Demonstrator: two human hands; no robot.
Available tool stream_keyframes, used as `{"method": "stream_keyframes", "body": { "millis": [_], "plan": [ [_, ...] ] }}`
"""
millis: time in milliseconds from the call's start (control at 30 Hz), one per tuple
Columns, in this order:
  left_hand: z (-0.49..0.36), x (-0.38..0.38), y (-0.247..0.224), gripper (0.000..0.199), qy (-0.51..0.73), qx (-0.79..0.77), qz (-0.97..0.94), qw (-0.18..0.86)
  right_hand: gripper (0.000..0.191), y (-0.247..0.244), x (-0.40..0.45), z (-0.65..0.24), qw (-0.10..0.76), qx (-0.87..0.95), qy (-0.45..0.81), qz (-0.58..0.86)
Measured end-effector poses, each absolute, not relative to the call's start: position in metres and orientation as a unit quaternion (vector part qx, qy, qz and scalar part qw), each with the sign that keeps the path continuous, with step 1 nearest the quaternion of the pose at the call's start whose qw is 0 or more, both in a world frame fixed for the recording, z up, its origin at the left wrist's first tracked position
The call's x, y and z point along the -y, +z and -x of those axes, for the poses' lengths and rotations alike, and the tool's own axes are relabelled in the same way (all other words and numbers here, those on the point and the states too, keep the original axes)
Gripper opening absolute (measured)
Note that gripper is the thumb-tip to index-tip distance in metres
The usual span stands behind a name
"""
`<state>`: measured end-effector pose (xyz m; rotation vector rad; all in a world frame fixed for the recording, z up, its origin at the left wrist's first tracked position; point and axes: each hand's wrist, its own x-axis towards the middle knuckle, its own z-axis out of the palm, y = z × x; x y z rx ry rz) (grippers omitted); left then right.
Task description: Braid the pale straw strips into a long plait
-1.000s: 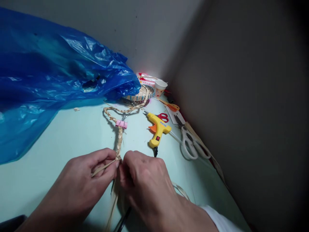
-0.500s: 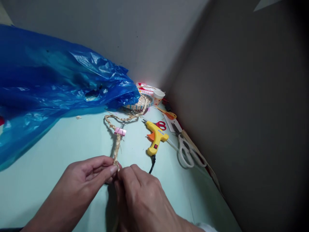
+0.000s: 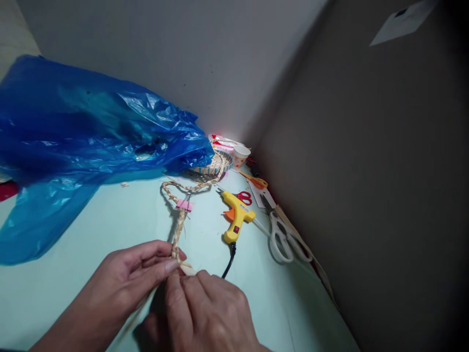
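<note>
A pale straw-coloured braid (image 3: 179, 229) runs from my hands away over the table, with a pink binder clip (image 3: 184, 205) fastened across it. My left hand (image 3: 141, 271) pinches the near end of the braid between thumb and fingers. Close against it on the right, my right hand (image 3: 208, 308) is closed on a loose strand (image 3: 188, 269) of the same fibre; its fingertips are partly hidden. Another long strand (image 3: 134, 318) trails down below my left hand. Past the clip, the braid loops back to a round woven basket (image 3: 229, 163).
Right of the braid lies a yellow glue gun (image 3: 234, 215) with a black cord (image 3: 230, 261). Near it are red-handled scissors (image 3: 245, 197), orange-handled scissors (image 3: 258, 182) and large white-handled scissors (image 3: 281, 244). A paper cup (image 3: 241, 155) stands by the basket. A blue plastic bag (image 3: 110, 127) fills the left back.
My right hand has shifted slightly down and left, baring a loose strand beside the braid's end. A strand below my left hand now shows. The whole view has tilted a little.
</note>
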<state>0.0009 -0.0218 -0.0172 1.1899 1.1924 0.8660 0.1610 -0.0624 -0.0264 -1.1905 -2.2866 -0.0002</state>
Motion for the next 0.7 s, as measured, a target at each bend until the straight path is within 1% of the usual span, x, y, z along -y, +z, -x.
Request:
{"method": "stream_keyframes", "body": {
  "millis": [67,133,167,233,300,367,433,567,700],
  "plan": [
    [0.001,0.020,-0.018,0.026,0.381,-0.518,-0.502,0.579,0.029,-0.017,0.054,-0.165,0.336,0.838,0.037,0.427],
    [0.003,0.019,-0.017,0.027,0.374,-0.523,-0.490,0.589,0.025,-0.003,0.045,-0.173,0.368,0.805,0.125,0.447],
    [0.003,0.018,-0.017,0.029,0.362,-0.521,-0.492,0.595,0.024,0.004,0.040,-0.177,0.359,0.784,0.184,0.472],
    [0.002,0.018,-0.015,0.032,0.352,-0.519,-0.506,0.592,0.027,0.014,0.033,-0.184,0.313,0.744,0.315,0.499],
    [0.000,0.017,-0.014,0.034,0.349,-0.521,-0.515,0.585,0.025,0.017,0.029,-0.185,0.267,0.711,0.439,0.480],
    [-0.002,0.018,-0.012,0.034,0.342,-0.525,-0.506,0.593,0.021,0.015,0.028,-0.182,0.237,0.683,0.527,0.447],
    [-0.004,0.018,-0.012,0.034,0.338,-0.526,-0.482,0.613,0.021,0.011,0.029,-0.177,0.237,0.666,0.548,0.447],
    [-0.006,0.020,-0.015,0.040,0.363,-0.520,-0.421,0.648,0.021,0.006,0.030,-0.173,0.267,0.661,0.516,0.475],
    [-0.008,0.024,-0.020,0.049,0.380,-0.531,-0.416,0.633,0.018,0.003,0.027,-0.175,0.286,0.664,0.500,0.476]
  ]
}}
